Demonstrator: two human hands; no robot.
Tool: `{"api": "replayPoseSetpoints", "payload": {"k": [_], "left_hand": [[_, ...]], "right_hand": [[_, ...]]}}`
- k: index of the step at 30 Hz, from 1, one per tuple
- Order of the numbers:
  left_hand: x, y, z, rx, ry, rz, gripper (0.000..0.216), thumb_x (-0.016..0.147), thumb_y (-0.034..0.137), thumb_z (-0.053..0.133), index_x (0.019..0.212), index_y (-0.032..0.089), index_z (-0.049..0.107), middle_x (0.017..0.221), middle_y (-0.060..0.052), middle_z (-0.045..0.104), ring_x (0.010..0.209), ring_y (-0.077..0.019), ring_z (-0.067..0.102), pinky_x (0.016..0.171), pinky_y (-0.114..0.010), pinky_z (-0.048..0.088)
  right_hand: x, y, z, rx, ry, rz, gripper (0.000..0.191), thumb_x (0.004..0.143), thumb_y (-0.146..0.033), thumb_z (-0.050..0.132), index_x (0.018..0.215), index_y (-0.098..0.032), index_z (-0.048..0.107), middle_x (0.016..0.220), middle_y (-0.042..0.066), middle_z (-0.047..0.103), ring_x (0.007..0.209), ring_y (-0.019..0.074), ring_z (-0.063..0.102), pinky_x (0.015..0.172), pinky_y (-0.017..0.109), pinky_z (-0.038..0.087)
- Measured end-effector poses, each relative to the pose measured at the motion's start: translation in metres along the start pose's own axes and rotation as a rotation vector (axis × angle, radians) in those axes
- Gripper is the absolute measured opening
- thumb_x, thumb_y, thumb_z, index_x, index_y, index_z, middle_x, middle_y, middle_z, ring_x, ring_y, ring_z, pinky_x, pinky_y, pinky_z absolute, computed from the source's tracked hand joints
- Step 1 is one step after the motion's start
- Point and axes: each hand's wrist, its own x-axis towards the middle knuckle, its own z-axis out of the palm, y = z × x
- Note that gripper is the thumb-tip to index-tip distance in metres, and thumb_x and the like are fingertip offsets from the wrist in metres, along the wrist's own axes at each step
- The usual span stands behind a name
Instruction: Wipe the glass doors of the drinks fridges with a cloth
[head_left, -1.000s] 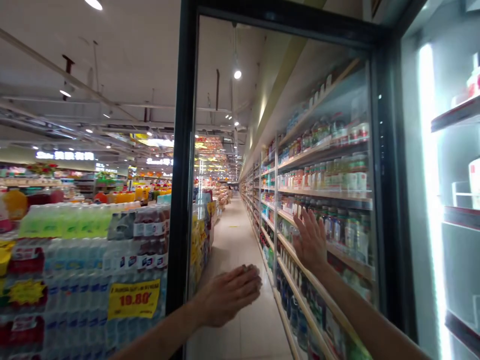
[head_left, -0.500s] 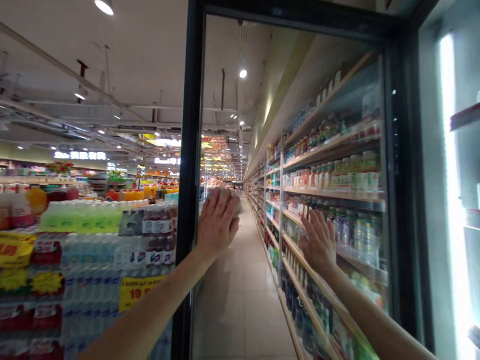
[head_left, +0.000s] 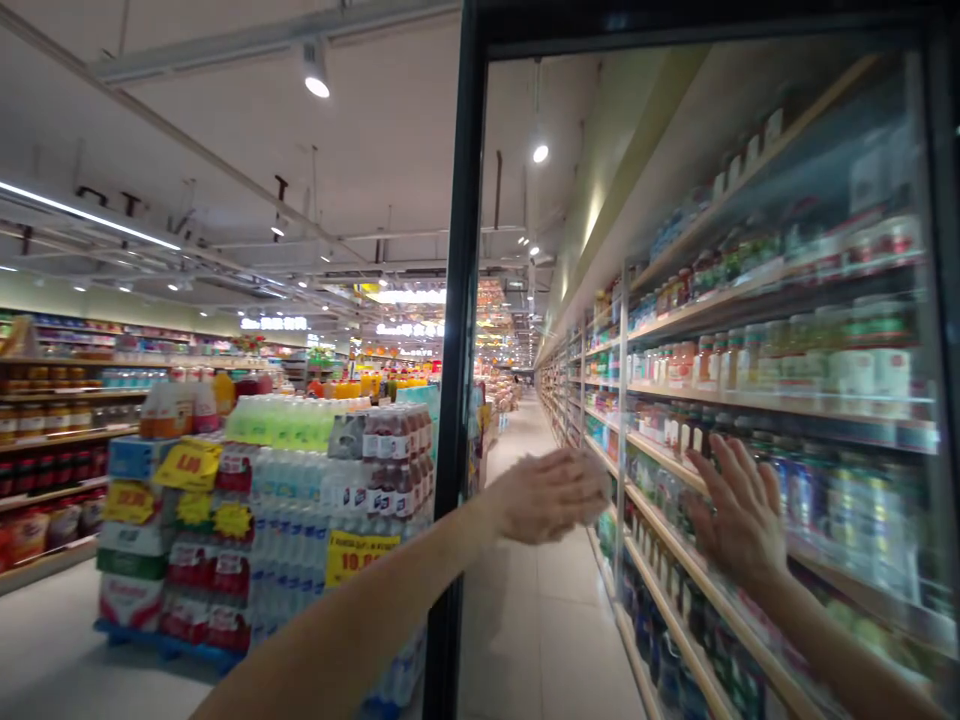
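A tall glass door [head_left: 697,130] with a black frame [head_left: 455,380] stands open in front of me. Through it I see an aisle and shelves of bottled drinks. My left hand [head_left: 547,497] reaches across the glass at mid height, fingers together and blurred, pressing a pale cloth [head_left: 600,478] against the pane. My right hand [head_left: 739,520] lies flat on the glass to the right, fingers spread and pointing up, holding nothing.
A stacked display of bottled water and soft drinks [head_left: 300,500] with yellow price signs stands left of the door. Shelves of jars [head_left: 52,440] line the far left. A tiled aisle [head_left: 540,620] runs away behind the glass beside long drink shelves [head_left: 787,400].
My left hand has swept with the cloth from upper left on the glass down and to the right. My right hand has stayed flat on the pane. The view has shifted left.
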Motion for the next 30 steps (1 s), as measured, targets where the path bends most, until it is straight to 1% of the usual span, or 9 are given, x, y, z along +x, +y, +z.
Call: {"api": "replayPoseSetpoints", "payload": {"k": [4,5,9,13,14,18,23,28,30], "left_hand": [[-0.004,-0.001,0.0,0.079,0.209,-0.748,0.052,0.087,0.027,0.04,0.138,0.018,0.032,0.147,-0.008,0.032,0.14,-0.0258,0.012,0.112,-0.049,0.019],[-0.005,0.003,0.002,0.079,0.232,-0.716,0.053,0.086,0.027,0.041,0.138,0.018,0.031,0.147,-0.009,0.031,0.14,-0.0259,0.01,0.112,-0.049,0.02],[0.004,0.02,0.012,0.02,0.147,-0.051,0.048,0.087,0.031,0.041,0.134,0.021,0.038,0.145,-0.003,0.035,0.14,-0.0205,0.014,0.113,-0.037,0.019],[0.03,0.019,0.015,0.044,0.225,-0.512,0.048,0.087,0.03,0.041,0.133,0.015,0.039,0.144,-0.01,0.036,0.139,-0.0269,0.016,0.112,-0.046,0.019],[0.037,0.019,0.015,0.035,0.234,-0.505,0.048,0.087,0.03,0.042,0.133,0.015,0.039,0.143,-0.011,0.037,0.139,-0.0276,0.017,0.112,-0.046,0.019],[0.052,0.015,0.017,-0.048,0.158,0.074,0.041,0.088,0.032,0.04,0.128,0.02,0.045,0.139,-0.003,0.045,0.135,-0.0196,0.028,0.113,-0.036,0.022],[0.054,-0.014,0.007,0.07,0.269,-0.5,0.049,0.088,0.033,0.041,0.133,0.014,0.037,0.143,-0.013,0.037,0.138,-0.027,0.019,0.111,-0.047,0.021],[0.057,-0.022,0.004,-0.018,0.113,0.133,0.043,0.089,0.033,0.04,0.13,0.022,0.042,0.14,-0.003,0.043,0.136,-0.0173,0.026,0.114,-0.035,0.02],[0.063,-0.032,0.001,0.001,0.151,-0.072,0.045,0.089,0.034,0.04,0.131,0.02,0.04,0.142,-0.005,0.04,0.137,-0.0191,0.024,0.114,-0.038,0.019]], "right_hand": [[0.002,-0.003,-0.001,-0.004,0.013,0.01,0.057,0.086,-0.027,0.046,0.141,-0.023,0.029,0.145,0.011,0.033,0.135,0.026,0.03,0.109,0.047,0.025],[0.002,-0.003,-0.001,-0.002,0.006,0.016,0.057,0.087,-0.027,0.045,0.141,-0.024,0.028,0.145,0.011,0.033,0.135,0.0256,0.029,0.109,0.047,0.025],[0.003,-0.004,-0.002,-0.007,-0.031,0.028,0.058,0.088,-0.026,0.043,0.143,-0.025,0.024,0.145,0.01,0.033,0.136,0.0244,0.026,0.109,0.047,0.023],[0.004,-0.005,-0.003,-0.005,-0.05,0.047,0.061,0.088,-0.025,0.042,0.144,-0.027,0.019,0.147,0.008,0.03,0.137,0.024,0.025,0.11,0.047,0.023],[0.004,-0.006,-0.004,0.0,-0.056,0.056,0.062,0.088,-0.024,0.042,0.144,-0.028,0.018,0.147,0.008,0.03,0.137,0.0241,0.025,0.11,0.048,0.023],[0.004,-0.005,-0.005,0.024,-0.066,0.071,0.062,0.087,-0.022,0.043,0.144,-0.028,0.019,0.147,0.007,0.031,0.136,0.0244,0.026,0.11,0.048,0.023],[0.005,-0.004,-0.005,0.051,-0.041,0.065,0.063,0.085,-0.02,0.043,0.143,-0.028,0.021,0.146,0.008,0.031,0.137,0.0248,0.025,0.11,0.049,0.023],[0.004,-0.004,-0.004,0.061,-0.063,0.073,0.063,0.085,-0.02,0.044,0.143,-0.028,0.021,0.147,0.007,0.03,0.137,0.0249,0.025,0.11,0.05,0.023],[0.004,-0.004,-0.003,0.06,-0.057,0.067,0.063,0.085,-0.02,0.044,0.143,-0.028,0.022,0.147,0.007,0.029,0.137,0.0251,0.025,0.11,0.05,0.023]]}}
